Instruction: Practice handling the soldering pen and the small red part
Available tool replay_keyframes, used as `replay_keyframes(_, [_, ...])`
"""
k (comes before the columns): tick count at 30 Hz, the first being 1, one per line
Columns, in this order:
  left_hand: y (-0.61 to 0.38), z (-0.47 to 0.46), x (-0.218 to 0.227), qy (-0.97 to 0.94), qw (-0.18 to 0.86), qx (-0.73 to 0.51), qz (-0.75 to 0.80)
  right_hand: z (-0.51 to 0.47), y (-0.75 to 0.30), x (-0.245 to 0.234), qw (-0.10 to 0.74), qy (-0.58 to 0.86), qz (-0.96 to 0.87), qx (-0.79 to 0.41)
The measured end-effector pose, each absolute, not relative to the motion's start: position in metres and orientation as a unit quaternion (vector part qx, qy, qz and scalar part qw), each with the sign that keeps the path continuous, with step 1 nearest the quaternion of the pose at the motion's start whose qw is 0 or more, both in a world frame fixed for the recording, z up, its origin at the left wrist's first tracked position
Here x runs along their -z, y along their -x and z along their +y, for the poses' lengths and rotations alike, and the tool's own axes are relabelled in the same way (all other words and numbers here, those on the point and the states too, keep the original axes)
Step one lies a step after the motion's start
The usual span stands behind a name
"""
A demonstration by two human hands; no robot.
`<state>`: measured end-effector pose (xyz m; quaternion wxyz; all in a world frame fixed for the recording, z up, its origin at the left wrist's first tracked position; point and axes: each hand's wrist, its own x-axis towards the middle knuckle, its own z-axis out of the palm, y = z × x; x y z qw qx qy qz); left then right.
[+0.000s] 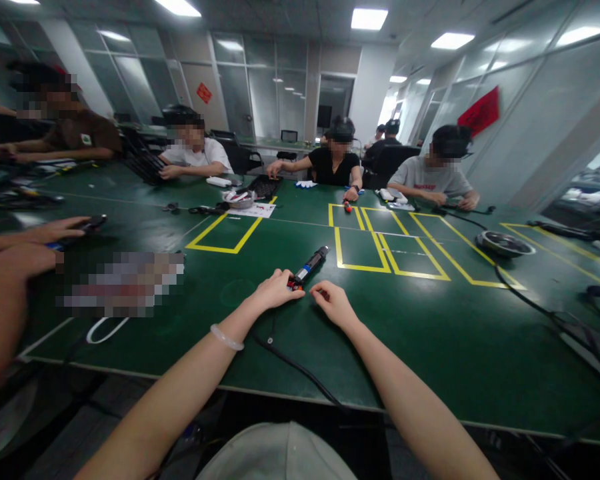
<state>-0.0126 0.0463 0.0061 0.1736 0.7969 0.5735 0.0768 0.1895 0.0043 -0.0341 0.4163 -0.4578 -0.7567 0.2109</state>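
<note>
My left hand (275, 289) is closed around the near end of a slim black device (311, 264) with a blue and white band. The device lies at a slant, its narrow tip pointing away and to the right. Small red and orange parts show at its near end, next to my thumb. My right hand (334, 301) is just right of that end, apart from it, its fingers curled in a pinch. Whatever is between those fingertips, if anything, is too small to make out. A black cable (300, 368) runs over the table below my hands.
Yellow tape outlines (365, 269) mark the green table (410, 340). At right lies a round device (506, 244) with a cable. A neighbour's arm (35, 237) and a blurred flat item (125, 283) with a white loop are at left. Several people work across the table.
</note>
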Motion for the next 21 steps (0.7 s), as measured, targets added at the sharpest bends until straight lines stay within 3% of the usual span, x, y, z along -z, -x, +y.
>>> replay_keyframes(10, [0.021,0.041,-0.019,-0.787,0.088,-0.016,0.61,0.006,-0.195,0.036,0.416,0.466,-0.752,-0.21])
replay_keyframes(21, [0.129,0.075,-0.013,-0.658,0.081,-0.03,0.748,0.007,-0.196,0.038,0.405,0.468,-0.757,-0.212])
